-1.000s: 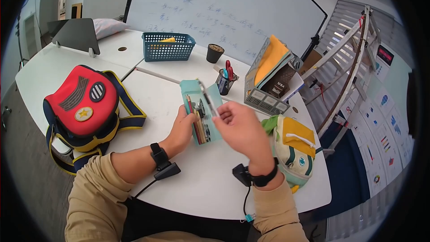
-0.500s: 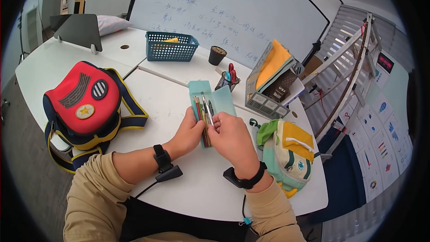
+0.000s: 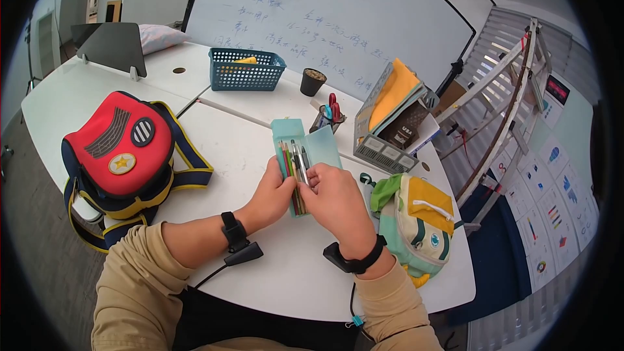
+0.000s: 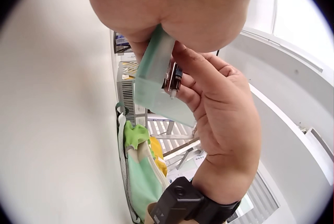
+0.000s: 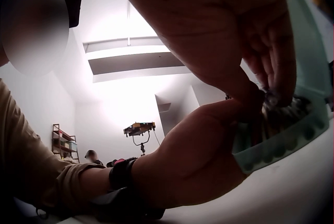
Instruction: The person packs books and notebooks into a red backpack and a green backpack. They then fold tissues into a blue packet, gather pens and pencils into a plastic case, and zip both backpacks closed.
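In the head view, a pale teal pencil case point(image 3: 287, 129) stands tilted with its lid point(image 3: 323, 145) swung out to the right. Pencils point(image 3: 285, 159) and several pens fill it. My left hand point(image 3: 268, 195) grips the case along its left side, thumb over the front. With thumb and fingers my right hand point(image 3: 339, 207) pinches a pen point(image 3: 299, 160) over the case; its lower end is hidden by the fingers. The left wrist view shows pen ends by the right hand's fingers point(image 4: 194, 70). From the right wrist, the case's scalloped edge point(image 5: 284, 151) shows below both hands.
On the white table point(image 3: 240, 273) a red backpack point(image 3: 127, 146) lies left and a small green-yellow backpack point(image 3: 419, 221) right. Behind are a blue basket point(image 3: 246, 78), a black pot point(image 3: 312, 82), a pen holder point(image 3: 327, 119) and a file rack point(image 3: 387, 153). A whiteboard point(image 3: 325, 19) stands beyond.
My right hand has lowered the pen from above the case's right side down among the other pens. In the last half second both hands have stayed nearly still.
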Tool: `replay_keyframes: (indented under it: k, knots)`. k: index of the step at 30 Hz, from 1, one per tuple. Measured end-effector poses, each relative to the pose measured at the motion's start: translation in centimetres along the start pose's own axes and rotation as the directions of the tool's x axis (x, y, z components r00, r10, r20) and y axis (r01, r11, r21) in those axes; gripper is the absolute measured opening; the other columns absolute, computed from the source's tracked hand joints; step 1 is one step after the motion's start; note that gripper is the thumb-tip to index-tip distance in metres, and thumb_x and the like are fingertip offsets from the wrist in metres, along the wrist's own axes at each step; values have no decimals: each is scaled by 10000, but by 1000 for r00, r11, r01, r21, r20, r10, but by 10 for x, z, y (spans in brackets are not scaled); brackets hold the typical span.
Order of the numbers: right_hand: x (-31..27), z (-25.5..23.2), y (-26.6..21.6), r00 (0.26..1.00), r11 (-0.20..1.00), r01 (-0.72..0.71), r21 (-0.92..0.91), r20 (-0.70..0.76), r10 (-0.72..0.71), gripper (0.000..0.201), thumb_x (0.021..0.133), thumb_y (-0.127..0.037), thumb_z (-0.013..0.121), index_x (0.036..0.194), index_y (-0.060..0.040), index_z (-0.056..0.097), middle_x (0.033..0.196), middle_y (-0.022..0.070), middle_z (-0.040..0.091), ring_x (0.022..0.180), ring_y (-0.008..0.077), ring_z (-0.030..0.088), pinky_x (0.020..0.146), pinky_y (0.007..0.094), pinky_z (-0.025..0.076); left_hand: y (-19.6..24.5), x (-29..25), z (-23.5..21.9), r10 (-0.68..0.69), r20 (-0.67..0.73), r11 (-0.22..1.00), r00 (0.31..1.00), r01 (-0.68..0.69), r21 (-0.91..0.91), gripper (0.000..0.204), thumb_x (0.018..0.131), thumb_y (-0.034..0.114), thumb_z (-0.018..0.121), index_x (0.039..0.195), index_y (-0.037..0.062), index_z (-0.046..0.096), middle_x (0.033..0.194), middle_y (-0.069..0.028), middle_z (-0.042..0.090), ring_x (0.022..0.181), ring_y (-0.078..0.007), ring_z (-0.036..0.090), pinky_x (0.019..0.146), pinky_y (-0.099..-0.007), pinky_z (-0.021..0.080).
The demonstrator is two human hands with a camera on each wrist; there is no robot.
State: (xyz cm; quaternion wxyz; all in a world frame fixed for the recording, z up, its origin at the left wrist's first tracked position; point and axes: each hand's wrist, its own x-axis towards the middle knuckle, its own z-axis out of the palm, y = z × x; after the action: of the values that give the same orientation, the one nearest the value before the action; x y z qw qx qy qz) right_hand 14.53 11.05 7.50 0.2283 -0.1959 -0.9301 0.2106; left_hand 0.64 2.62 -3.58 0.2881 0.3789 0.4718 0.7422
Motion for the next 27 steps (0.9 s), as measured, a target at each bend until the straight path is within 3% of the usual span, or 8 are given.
replay_keyframes:
  k: [3, 6, 9, 12, 18, 24, 27]
  knots:
    - [0, -2, 0, 1000, 1000, -5, 5, 9, 4, 248, 1006, -160, 809, 1102, 68, 786, 965, 252, 821, 881, 431, 811, 824, 498, 648, -4, 1, -2, -29, -2, 999, 1000, 29, -35, 547, 1145, 47, 495, 1672, 39, 351, 1512, -115, 595, 1384, -178, 618, 1220, -386, 504]
    - [0, -3, 0, 1000, 1000, -4, -10, -2, 4, 254, 1006, -165, 812, 1112, 64, 784, 967, 247, 818, 877, 429, 811, 819, 497, 645, -4, 2, -3, -30, 5, 997, 1000, 30, -67, 526, 1144, 68, 510, 1630, -28, 331, 1495, -168, 598, 1371, -214, 623, 1202, -385, 512]
    - [1, -1, 3, 998, 998, 32, -50, -56, -35, 259, 987, -149, 843, 1139, 56, 798, 923, 198, 841, 817, 310, 836, 755, 411, 646, -1, 2, -1, -54, 4, 991, 999, 54, -125, 514, 1145, 84, 521, 1615, -24, 344, 1474, -159, 596, 1358, -200, 616, 1193, -374, 509]
    - [2, -1, 3, 999, 1000, 4, -6, -32, -4, 264, 992, -160, 842, 1152, 44, 790, 905, 182, 837, 799, 302, 828, 741, 404, 639, -12, 5, -8, -87, 41, 987, 995, 91, -129, 521, 1174, 125, 485, 1671, 98, 330, 1526, -116, 579, 1406, -199, 628, 1210, -440, 535]
    - [2, 4, -1, 999, 999, 11, -43, -52, -13, 284, 997, -161, 840, 1190, 37, 773, 886, 163, 830, 782, 273, 818, 736, 386, 637, -4, 2, -5, -124, 86, 961, 989, 141, -238, 497, 1196, 201, 441, 1671, 123, 316, 1551, -123, 561, 1434, -214, 620, 1241, -485, 516]
    - [5, 8, 3, 994, 998, 56, 26, -97, -53, 274, 1020, -120, 827, 1225, 46, 754, 941, 167, 823, 795, 270, 819, 733, 379, 638, -1, 0, -3, -140, 90, 946, 986, 160, -283, 476, 1220, 232, 430, 1673, 140, 314, 1563, -123, 562, 1458, -230, 623, 1242, -491, 517]
    - [5, -2, -9, 992, 982, 47, 182, -125, -25, 260, 1057, -118, 788, 1235, 51, 702, 1042, 200, 799, 891, 371, 818, 793, 463, 646, -3, 2, -5, -156, 97, 942, 983, 178, -285, 474, 1239, 270, 420, 1683, 146, 311, 1582, -125, 553, 1459, -242, 628, 1245, -504, 520]
